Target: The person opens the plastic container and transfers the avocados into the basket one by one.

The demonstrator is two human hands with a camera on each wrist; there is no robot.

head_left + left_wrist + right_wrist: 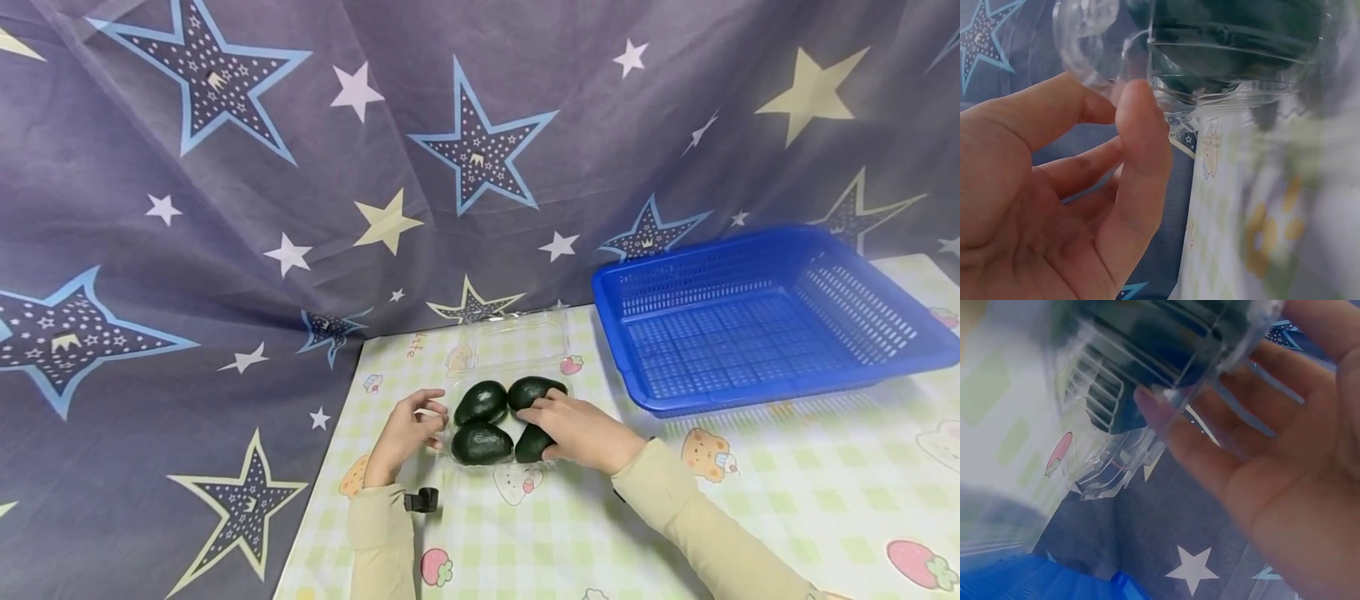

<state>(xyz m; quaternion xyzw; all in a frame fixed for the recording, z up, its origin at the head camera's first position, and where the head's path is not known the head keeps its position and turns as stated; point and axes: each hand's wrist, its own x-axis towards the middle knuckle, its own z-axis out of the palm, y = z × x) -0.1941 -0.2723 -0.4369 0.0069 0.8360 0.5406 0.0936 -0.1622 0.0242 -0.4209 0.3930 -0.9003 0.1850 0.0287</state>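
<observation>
Dark green avocados lie in two rows in a clear plastic clamshell box (pixel 567 385). They are the back left avocado (pixel 481 402), the front left avocado (pixel 482 444), the back right avocado (pixel 532 390) and the front right avocado (pixel 531 444). My right hand (pixel 583 429) reaches in from the right, thumb and fingers about the front right avocado, which it partly covers. Beside the box's left wall, my left hand (pixel 408 433) has loosely bent fingers; in the left wrist view a fingertip (pixel 1137 103) touches the clear plastic.
The box's clear lid (pixel 521 340) lies folded back toward the curtain (pixel 330 208). A blue plastic basket (pixel 637 385) stands to the right at the back. A checked cloth (pixel 480 542) with cartoon prints covers the table.
</observation>
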